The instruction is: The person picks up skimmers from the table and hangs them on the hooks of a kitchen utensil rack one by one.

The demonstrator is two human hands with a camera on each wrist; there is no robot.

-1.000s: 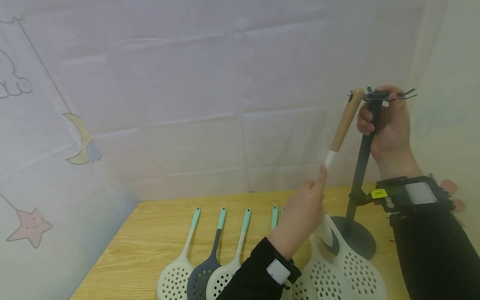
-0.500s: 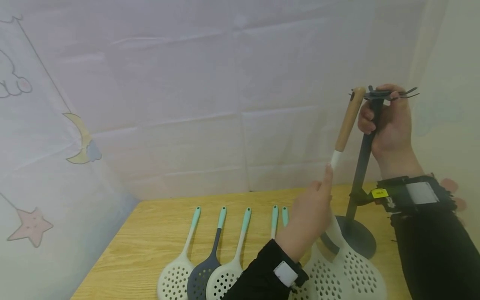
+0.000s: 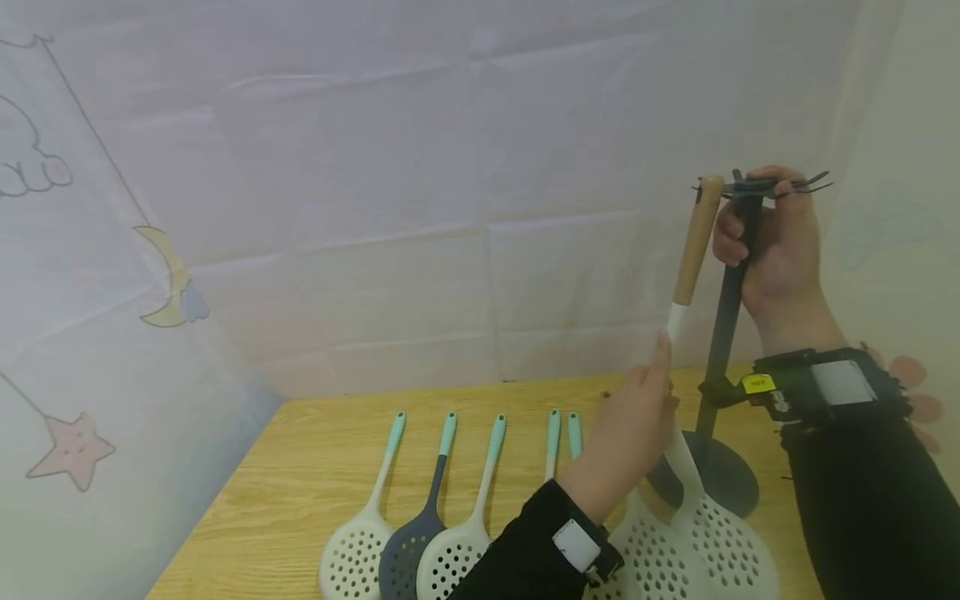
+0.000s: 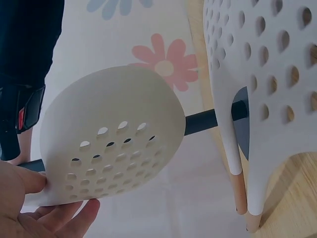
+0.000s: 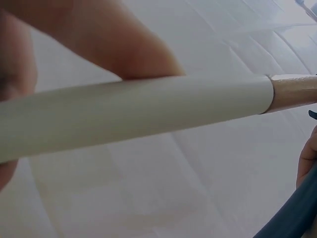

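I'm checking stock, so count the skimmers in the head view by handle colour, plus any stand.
Perforated plastic skimmers with teal handles: 5
White perforated skimmer with a wooden handle: 1
Dark metal hanging stand: 1
Total: 7

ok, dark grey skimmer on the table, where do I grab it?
Probably the dark grey skimmer by its teal handle tip, coming from above. It lies flat and the handles fan apart there, while white skimmers crowd its bowl on both sides.
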